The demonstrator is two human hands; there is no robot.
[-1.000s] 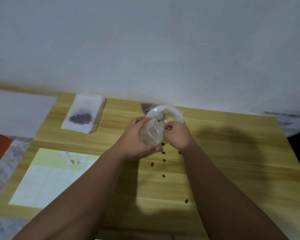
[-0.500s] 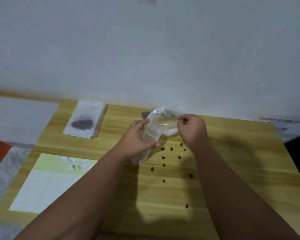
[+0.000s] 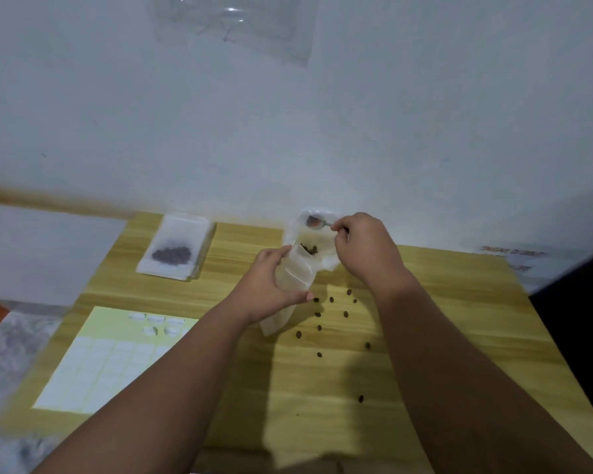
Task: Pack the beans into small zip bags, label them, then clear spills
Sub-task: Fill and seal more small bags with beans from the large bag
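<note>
While we grip the small zip bag (image 3: 295, 278) mouth-up in our left hand (image 3: 267, 289), fingers curled round it near the table's (image 3: 493, 319) far edge, our right hand (image 3: 367, 248) pinches a spoon (image 3: 314, 221) handle over the big bean bag (image 3: 324, 239) just behind. Spilled beans (image 3: 331, 299) lie mid-table, right of the zip bag. We see a filled bag (image 3: 177, 248) at the far-left corner and a label sheet (image 3: 93, 367) by the left edge.

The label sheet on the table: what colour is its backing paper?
The label sheet has a pale yellow backing under white labels; head view.
</note>
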